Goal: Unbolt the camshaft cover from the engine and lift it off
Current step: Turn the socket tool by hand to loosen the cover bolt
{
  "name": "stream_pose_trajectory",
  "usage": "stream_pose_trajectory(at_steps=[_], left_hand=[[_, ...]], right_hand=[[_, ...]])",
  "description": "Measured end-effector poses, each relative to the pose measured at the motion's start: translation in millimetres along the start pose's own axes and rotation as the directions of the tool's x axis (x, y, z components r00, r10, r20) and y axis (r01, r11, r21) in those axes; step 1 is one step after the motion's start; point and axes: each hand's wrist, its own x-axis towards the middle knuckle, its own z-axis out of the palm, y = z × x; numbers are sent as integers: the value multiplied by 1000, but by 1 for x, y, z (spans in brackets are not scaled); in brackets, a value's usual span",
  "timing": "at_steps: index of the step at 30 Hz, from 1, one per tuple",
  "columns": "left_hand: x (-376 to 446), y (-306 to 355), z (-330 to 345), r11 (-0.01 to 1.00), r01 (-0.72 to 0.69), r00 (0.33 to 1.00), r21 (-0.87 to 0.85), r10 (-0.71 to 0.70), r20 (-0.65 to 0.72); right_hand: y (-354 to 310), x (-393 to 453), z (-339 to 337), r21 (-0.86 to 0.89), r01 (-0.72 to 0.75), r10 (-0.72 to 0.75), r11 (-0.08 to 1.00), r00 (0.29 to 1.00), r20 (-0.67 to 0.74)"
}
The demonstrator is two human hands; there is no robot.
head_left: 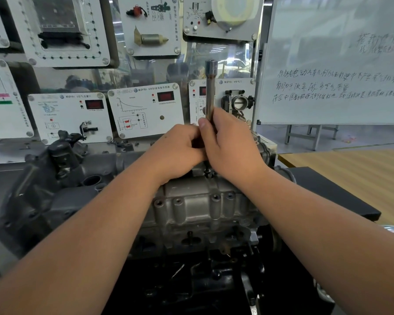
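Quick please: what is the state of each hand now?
Left hand: curled, gripping the socket tool's lower part.
Right hand: gripping the socket tool's shaft.

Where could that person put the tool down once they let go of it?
Bare room: the wooden table right of the engine, and the black surface between them. Crowded: behind the engine, where the display panels stand close, and both hands cover its top.

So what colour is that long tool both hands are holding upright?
Dark, worn metallic grey-brown, seen in the head view: the socket tool, gripped by the left hand and right hand.
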Motion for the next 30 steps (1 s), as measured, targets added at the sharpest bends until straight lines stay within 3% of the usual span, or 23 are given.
stream_pose_trajectory(at_steps=[7,30], left_hand=[[4,-7,-1,998,-1,1000,70,2,-15],[0,1,1,1000,3,1000,-13,-3,5]], right_hand=[[-4,-3,-3,44,-2,4,999,999,-41],[3,0,-1,11,-39,39,999,998,-54]])
